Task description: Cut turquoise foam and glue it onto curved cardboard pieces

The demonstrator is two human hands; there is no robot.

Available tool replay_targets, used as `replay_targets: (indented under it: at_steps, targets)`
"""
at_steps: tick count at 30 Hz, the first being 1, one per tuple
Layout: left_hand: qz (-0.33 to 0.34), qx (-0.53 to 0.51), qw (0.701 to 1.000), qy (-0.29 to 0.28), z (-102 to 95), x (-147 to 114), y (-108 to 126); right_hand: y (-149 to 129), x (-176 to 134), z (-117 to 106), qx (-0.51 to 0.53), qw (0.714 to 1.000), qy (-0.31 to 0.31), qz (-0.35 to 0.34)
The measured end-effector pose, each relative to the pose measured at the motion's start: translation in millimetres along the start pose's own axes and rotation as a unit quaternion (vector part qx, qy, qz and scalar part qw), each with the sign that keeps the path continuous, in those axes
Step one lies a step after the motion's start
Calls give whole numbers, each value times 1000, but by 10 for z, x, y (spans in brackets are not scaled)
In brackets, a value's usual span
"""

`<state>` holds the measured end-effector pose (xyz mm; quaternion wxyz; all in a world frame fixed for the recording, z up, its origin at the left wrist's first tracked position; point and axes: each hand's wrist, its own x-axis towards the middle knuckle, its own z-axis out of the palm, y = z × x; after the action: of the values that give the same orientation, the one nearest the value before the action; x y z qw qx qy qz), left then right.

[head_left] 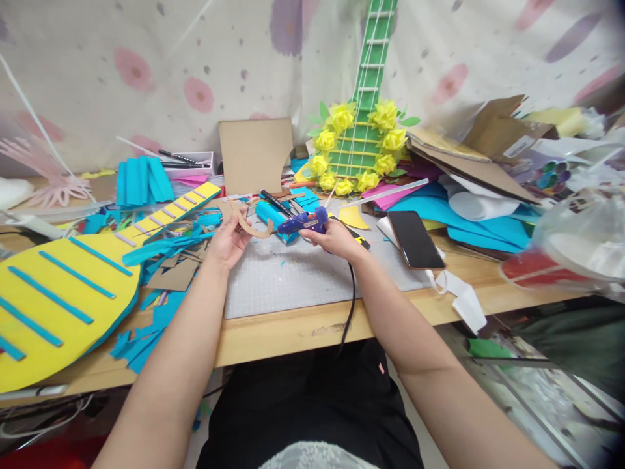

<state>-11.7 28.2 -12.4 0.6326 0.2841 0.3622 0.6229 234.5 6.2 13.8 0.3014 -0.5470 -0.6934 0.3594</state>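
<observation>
My right hand (334,238) is wrapped round a blue hot glue gun (305,223), its nozzle pointing left and its black cord hanging over the table edge. In my left hand (229,241) is a thin curved strip of brown cardboard (256,230). The glue gun's tip is close to the right end of that strip; whether they touch I cannot tell. Both hands are above a grey cutting mat (273,280). Behind the glue gun lie a roll of blue paper (273,220) and a black pen (276,202).
On the left, a yellow guitar-shaped piece (58,299) rests among blue paper scraps (151,332). A green guitar-shaped piece with yellow flowers (361,146) stands at the back, near a cardboard sheet (254,153). A phone (415,240) and a plastic bucket (569,247) are on the right.
</observation>
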Motion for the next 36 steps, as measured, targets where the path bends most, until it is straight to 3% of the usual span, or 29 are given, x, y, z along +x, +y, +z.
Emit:
replay_targets:
  at_steps: [36]
  targets:
    - [-16, 24, 1000, -4, 125, -65, -68, -157, 2, 117, -3, 999, -2, -54]
